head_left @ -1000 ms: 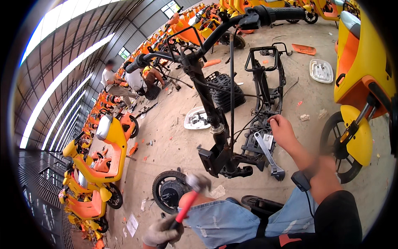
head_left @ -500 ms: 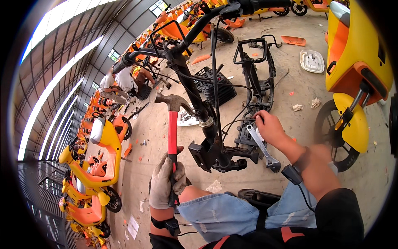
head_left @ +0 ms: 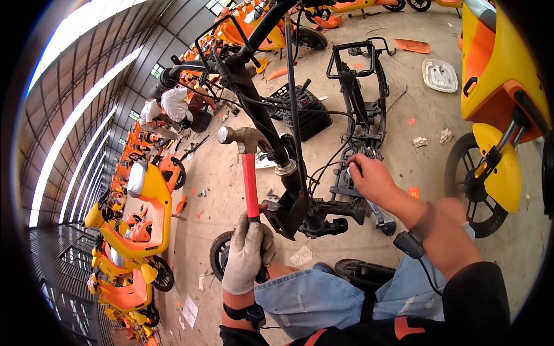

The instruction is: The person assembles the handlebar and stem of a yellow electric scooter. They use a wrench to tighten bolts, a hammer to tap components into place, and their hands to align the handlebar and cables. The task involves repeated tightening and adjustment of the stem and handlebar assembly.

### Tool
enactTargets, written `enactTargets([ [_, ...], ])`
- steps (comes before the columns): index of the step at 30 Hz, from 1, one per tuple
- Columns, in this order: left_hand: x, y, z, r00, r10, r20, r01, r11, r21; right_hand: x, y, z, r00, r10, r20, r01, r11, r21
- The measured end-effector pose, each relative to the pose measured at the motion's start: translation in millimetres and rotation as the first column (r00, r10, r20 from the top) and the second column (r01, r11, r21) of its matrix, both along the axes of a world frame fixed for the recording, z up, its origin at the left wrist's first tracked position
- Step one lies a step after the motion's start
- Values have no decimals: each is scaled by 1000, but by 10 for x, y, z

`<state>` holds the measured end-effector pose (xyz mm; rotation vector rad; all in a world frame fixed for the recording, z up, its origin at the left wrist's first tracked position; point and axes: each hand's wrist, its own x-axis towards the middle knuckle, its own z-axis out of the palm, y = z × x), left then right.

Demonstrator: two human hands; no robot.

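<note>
My gloved left hand grips the hammer upright near the steering column; I can't tell whether my curled right hand pinches the wrench below it. The frame looks stripped bare, the handlebar still on.

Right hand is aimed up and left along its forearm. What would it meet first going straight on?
Probably the black cables looping out to the right of the steering column. Their height against the right hand is unclear, so it might pass over or under them.
</note>
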<state>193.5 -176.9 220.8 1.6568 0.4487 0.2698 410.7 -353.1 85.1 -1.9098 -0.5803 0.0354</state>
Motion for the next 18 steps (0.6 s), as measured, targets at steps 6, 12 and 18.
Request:
enactTargets([
  [6, -64, 33, 348, 990, -30, -139, 16, 995, -103, 6, 10, 2, 1000, 1, 16, -1, 1000, 2],
  [12, 23, -22, 669, 940, -42, -338, 55, 998, 29, 94, -17, -73, 999, -25, 46, 24, 1000, 6],
  [18, -107, 9, 1244, 908, 30, -418, -102, 984, -149, 39, 133, -72, 999, 11, 44, -12, 1000, 18],
])
